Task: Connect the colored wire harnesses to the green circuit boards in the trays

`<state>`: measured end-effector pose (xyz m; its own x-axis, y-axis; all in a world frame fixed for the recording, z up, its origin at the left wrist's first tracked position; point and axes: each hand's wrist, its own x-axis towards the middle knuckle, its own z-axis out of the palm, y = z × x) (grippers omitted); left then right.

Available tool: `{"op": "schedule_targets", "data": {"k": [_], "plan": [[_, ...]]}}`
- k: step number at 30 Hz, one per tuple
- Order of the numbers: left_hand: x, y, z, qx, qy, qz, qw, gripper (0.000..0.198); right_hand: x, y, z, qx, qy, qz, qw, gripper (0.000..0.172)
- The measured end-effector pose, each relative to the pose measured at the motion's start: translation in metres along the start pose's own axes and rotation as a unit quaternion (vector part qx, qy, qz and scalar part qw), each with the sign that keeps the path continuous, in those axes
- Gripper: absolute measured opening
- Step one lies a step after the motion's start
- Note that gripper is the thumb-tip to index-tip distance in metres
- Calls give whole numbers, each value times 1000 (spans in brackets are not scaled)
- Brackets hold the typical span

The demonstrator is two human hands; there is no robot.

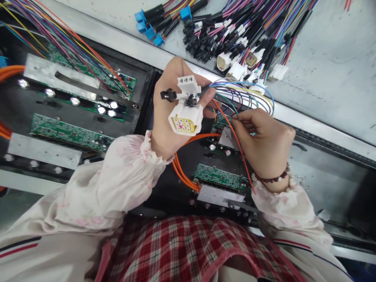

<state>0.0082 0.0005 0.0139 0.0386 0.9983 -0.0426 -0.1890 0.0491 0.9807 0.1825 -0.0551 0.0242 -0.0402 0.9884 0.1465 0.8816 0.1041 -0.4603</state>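
In my left hand point(173, 88) lies a wiring harness, its fingers closed round the wires behind the plugs. A white multi-pin connector point(188, 119) with a yellow face, a smaller white plug point(188, 84) and a small black plug point(168, 95) stick out over the palm. From there the thin coloured wires point(243, 88) loop to the right. My right hand point(261, 135) pinches wire ends between thumb and fingertips; the exact tips are hidden. A loose orange wire point(239, 145) hangs past the right thumb toward the sleeve. Below both hands is a green circuit board point(221, 176).
Several more harnesses with black and white plugs point(223, 39) and blue connectors point(149, 29) lie on the metal table point(331, 43) beyond. To the left stands another black housing with boards point(70, 125) and coloured wires. Thick orange cables point(179, 172) curve beside the nearer board.
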Motion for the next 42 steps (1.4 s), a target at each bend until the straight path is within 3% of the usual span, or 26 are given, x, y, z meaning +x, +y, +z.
{"op": "schedule_targets", "data": {"k": [13, 16, 18, 22, 26, 29, 35, 42], "plan": [[-2, 6, 1, 37, -5, -3, 999, 30, 1, 1, -1, -14, -15, -7, 1000, 7], [-1, 3, 0, 36, -20, 4, 999, 31, -5, -5, -11, -39, -19, -9, 999, 10], [-1, -1, -2, 44, -25, 15, 999, 29, -12, -6, -21, -47, -59, -24, 997, 16], [0, -14, -7, 64, -34, 57, 996, 26, -38, 16, -51, -56, -121, -14, 991, 16], [3, -19, -6, 56, -38, 133, 989, 32, -63, 50, -70, -165, -28, 79, 983, 15], [1, -12, -4, 108, -23, 142, 984, 29, -67, 64, -63, -134, 45, 109, 984, 12], [-3, -5, -5, 242, -19, 122, 962, 27, -66, 75, -42, -25, 38, 161, 986, 9], [-6, -5, -7, 242, -24, 97, 965, 30, -67, 76, -40, -1, 59, 170, 984, 8]]}}
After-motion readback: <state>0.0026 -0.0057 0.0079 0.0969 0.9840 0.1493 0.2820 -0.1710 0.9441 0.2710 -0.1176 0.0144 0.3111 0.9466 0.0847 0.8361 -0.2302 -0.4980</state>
